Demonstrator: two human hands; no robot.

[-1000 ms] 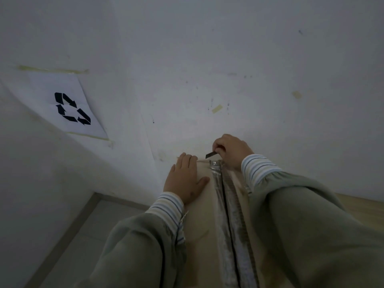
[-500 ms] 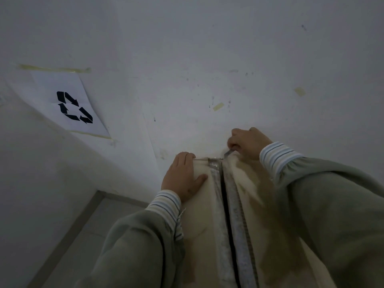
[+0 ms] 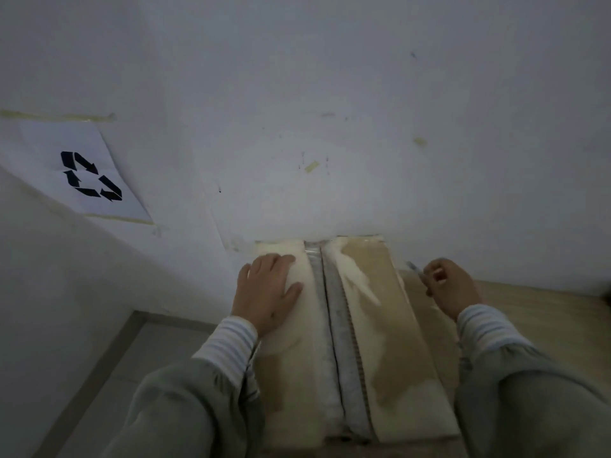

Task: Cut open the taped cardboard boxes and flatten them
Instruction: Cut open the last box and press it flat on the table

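On the wall, up and to the left of the cardboard box (image 3: 380,342), a sheet with a black recycling sign (image 3: 91,175) is taped; lower down, the left hand (image 3: 266,292) lies flat on the box's left flap, fingers straight and spread, palm down, thumb pointing toward the seam; the box itself sits in the middle, its far end against the wall, its top facing up; down the centre of the box runs the tape (image 3: 340,342), split along a dark slit with a strip left on each flap; off the box's right edge, near its far corner, the right hand (image 3: 449,289) hovers clear of the cardboard, fingers curled around a small blade (image 3: 413,266) whose tip pokes out toward the box; beneath that hand, right of the box, lies the wooden tabletop (image 3: 529,305).
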